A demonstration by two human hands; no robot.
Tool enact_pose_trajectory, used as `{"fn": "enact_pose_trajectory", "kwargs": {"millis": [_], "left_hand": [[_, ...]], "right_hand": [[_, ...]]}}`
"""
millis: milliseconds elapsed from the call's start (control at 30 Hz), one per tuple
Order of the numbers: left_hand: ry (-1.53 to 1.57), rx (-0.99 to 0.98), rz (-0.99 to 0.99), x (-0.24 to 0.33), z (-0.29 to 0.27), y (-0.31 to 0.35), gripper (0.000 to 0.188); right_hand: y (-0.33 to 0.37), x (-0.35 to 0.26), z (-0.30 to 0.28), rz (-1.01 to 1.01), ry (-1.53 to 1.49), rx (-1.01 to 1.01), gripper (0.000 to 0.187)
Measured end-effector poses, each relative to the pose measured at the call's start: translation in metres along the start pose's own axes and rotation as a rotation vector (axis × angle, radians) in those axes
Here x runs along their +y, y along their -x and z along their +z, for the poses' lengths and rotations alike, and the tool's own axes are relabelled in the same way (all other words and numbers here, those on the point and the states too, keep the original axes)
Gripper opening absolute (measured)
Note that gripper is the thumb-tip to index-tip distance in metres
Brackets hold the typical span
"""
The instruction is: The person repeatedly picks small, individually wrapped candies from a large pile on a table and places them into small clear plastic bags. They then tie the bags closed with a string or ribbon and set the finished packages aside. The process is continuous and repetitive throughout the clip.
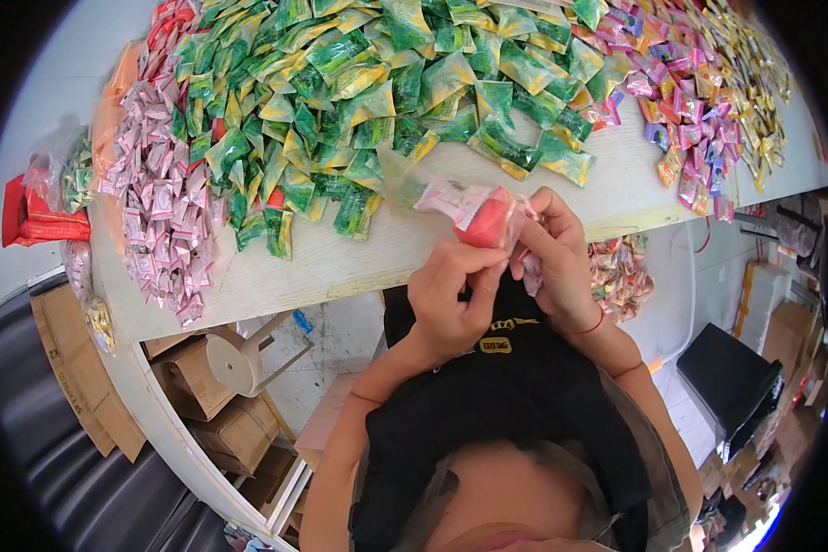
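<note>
My left hand (453,296) pinches the lower edge of a small clear plastic bag (400,177), just past the table's near edge. Inside the bag show a red packet (489,221) and a pink-and-white wrapped candy (451,198). The fingers of my right hand (561,262) are closed on the other end of the bag, with more pink wrapping under them. What lies between its fingertips is partly hidden. Beyond my hands a big heap of green-and-yellow wrapped candies (350,101) covers the tabletop (285,267).
Pink wrapped candies (161,198) pile up at the left, purple and orange ones (695,138) at the right, gold ones (764,101) beyond. A bin of mixed candies (621,267) stands beside my right arm. Cardboard boxes (230,432) and a tape roll (235,362) sit below.
</note>
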State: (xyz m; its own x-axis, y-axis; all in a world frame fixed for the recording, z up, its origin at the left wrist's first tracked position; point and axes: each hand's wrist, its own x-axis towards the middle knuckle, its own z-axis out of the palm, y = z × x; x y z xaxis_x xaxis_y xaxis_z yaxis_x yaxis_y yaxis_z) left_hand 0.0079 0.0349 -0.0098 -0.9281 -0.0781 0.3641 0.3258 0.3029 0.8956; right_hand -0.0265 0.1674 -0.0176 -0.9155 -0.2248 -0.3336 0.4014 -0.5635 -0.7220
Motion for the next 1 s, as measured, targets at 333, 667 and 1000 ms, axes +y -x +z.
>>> {"fn": "enact_pose_trajectory", "kwargs": {"millis": [333, 667, 1000], "left_hand": [[0.085, -0.014, -0.033, -0.004, 0.004, 0.001, 0.010], [0.198, -0.055, -0.033, -0.010, -0.005, 0.002, 0.009], [0.384, 0.107, -0.212, -0.015, 0.000, -0.004, 0.010]], "right_hand": [[0.012, 0.002, 0.001, -0.148, 0.237, 0.049, 0.005], [0.002, -0.006, 0.007, -0.644, 1.164, -0.199, 0.033], [0.000, -0.014, 0.012, -0.511, 0.041, 0.024, 0.037]]}}
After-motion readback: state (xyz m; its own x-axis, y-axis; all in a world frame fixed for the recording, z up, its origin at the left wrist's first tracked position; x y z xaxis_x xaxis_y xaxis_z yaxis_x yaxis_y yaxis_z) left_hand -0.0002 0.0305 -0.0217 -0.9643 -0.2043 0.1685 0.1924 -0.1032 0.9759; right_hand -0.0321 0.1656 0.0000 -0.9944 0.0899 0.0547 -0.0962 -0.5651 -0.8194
